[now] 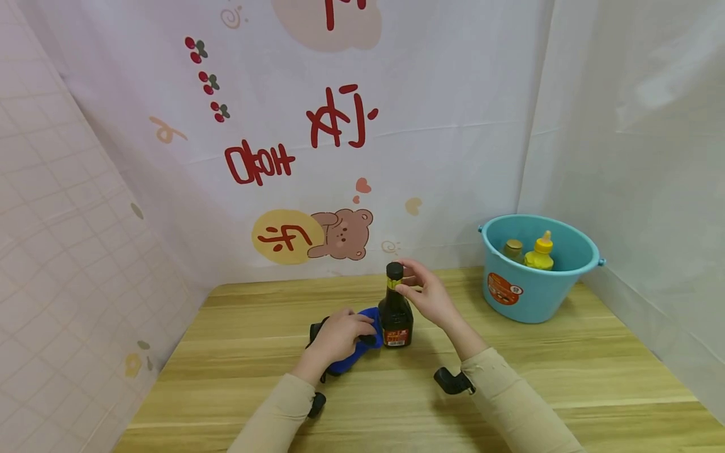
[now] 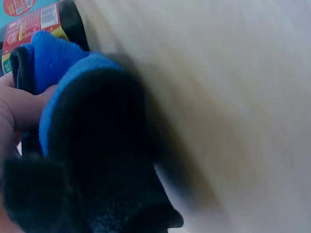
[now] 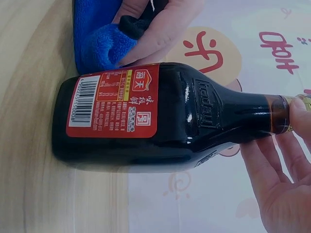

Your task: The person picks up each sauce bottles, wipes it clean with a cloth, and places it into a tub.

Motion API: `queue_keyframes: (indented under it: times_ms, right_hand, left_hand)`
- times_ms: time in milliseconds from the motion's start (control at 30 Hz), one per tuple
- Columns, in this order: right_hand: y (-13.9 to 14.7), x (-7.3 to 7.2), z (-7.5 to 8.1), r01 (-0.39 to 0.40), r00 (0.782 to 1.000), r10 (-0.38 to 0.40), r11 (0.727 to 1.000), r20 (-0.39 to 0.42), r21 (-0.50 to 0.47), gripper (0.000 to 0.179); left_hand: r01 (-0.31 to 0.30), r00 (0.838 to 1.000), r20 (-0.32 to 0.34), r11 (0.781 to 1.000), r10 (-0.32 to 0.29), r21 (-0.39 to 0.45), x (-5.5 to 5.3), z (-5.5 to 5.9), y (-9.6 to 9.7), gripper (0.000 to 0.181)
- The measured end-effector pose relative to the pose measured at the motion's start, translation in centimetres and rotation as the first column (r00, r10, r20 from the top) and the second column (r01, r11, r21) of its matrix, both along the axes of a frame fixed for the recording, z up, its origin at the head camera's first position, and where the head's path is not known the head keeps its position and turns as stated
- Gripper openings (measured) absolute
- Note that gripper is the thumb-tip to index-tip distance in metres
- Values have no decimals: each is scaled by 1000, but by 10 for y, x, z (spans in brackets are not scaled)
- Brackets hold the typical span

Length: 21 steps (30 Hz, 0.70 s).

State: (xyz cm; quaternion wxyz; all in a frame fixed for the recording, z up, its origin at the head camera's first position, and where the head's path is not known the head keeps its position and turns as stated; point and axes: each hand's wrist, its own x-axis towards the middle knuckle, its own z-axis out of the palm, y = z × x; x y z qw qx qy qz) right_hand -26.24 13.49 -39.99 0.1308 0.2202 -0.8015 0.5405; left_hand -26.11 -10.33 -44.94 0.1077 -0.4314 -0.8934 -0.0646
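A dark sauce bottle (image 1: 396,314) with a black cap and a red label (image 3: 114,103) stands upright on the table. My right hand (image 1: 426,290) holds it by the neck, thumb on one side and fingers on the other. My left hand (image 1: 342,336) grips a blue cloth with black edging (image 1: 352,360), bunched against the left side of the bottle. In the left wrist view the cloth (image 2: 56,58) folds over toward the camera, and its dark edge fills the middle. Part of the left hand's grip is hidden by the cloth.
A light blue bucket (image 1: 523,292) stands at the back right of the wooden table (image 1: 255,352). Inside it are a yellow squeeze bottle (image 1: 539,257) and a gold-capped bottle (image 1: 513,249). A printed white curtain (image 1: 442,157) hangs behind the table.
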Motion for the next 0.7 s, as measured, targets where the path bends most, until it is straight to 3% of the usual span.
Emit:
queue_keyframes:
  times_ms: [133,233,500,700]
  right_hand:
    - [0,0,0,2,1000,-2,1000,-1,-2,49]
    - [0,1,0,2,1000,-2,1000,1,1,49]
    - [0,1,0,3,1000,-3,1000,-1,-4,49]
    - [-1,0,0,-3,1000,3,1000,0,-12,48]
  left_hand:
    - [-15,1000,1,998,15,-60,-2,4,-5,39]
    - [-20,1000,-3,999,20,-43,-4,9,-9,40]
    - [-55,998,-14,988,58,146,-11,37,-12,40]
    - [-47,999,-8,941,53,335,-12,58,-10,40]
